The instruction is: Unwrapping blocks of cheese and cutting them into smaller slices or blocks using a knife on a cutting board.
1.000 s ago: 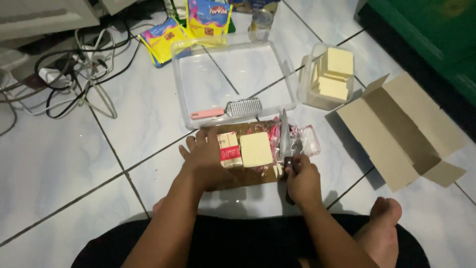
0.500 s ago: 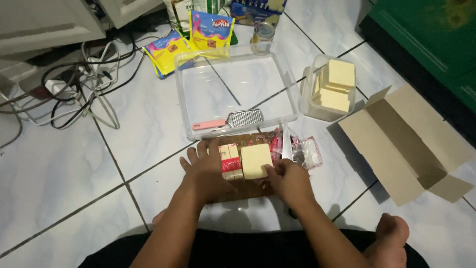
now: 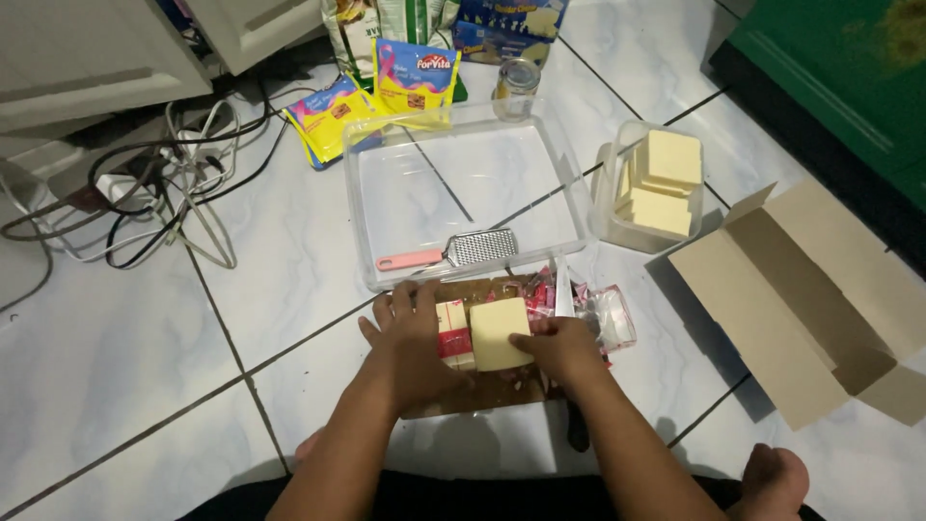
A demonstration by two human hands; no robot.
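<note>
Fingers of the right hand (image 3: 564,349) curled closed on the edge of a smooth, pale yellow cheese block (image 3: 499,333), pinching it. Beside it, the left hand (image 3: 415,342) lay spread flat over a second block in red-printed wrapper (image 3: 451,333), both on a brown cutting board (image 3: 492,391). Beyond the fingertips sat a metal grater (image 3: 453,253) in a clear plastic tray (image 3: 569,217).

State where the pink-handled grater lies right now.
In the head view, the pink-handled grater lies inside the clear plastic tray, along its near edge, just beyond both hands.
</note>
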